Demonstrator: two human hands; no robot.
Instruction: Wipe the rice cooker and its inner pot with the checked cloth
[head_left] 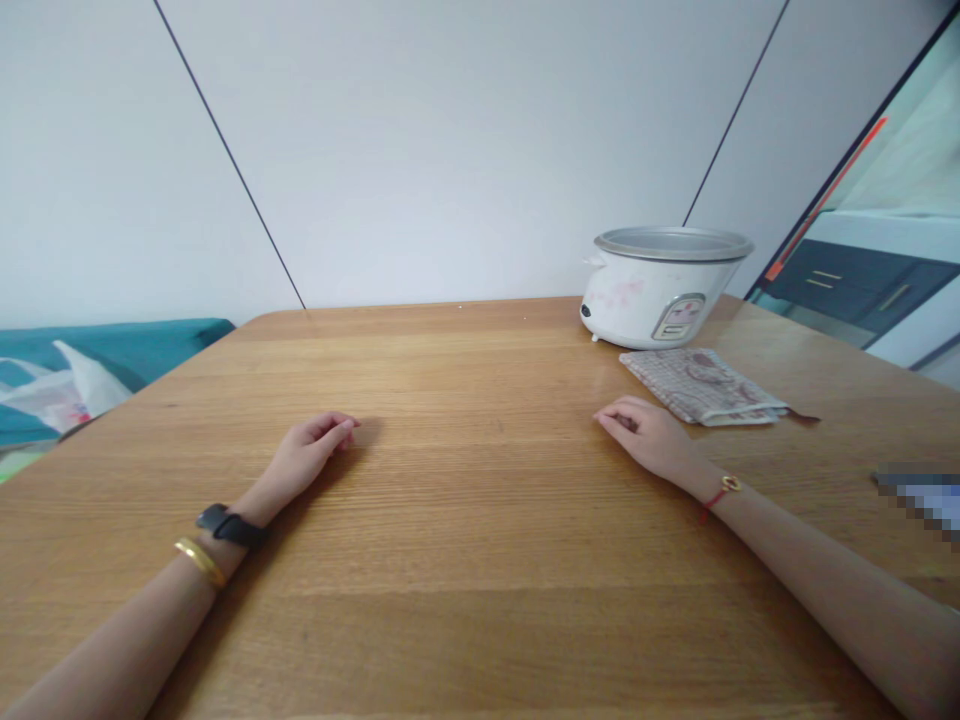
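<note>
My left hand (319,443) rests on its side on the wooden table (465,520), fingers curled in loosely, with nothing seen in it. A black watch (231,525) and a gold bangle (200,562) circle that wrist. On the other side lies my right hand (646,432), also curled with thumb against the fingers and holding nothing visible. It is just left of and in front of a folded checked cloth (701,385), apart from it. Behind the cloth stands a white rice cooker (637,300), upright and without a lid; its inside bottom is hidden.
A pixelated flat object (926,500) lies at the table's right edge. At the far left, a white plastic bag (67,390) sits by a teal seat (172,345). The pale panelled wall (450,150) rises behind the table. Dark drawers (847,275) show at the far right.
</note>
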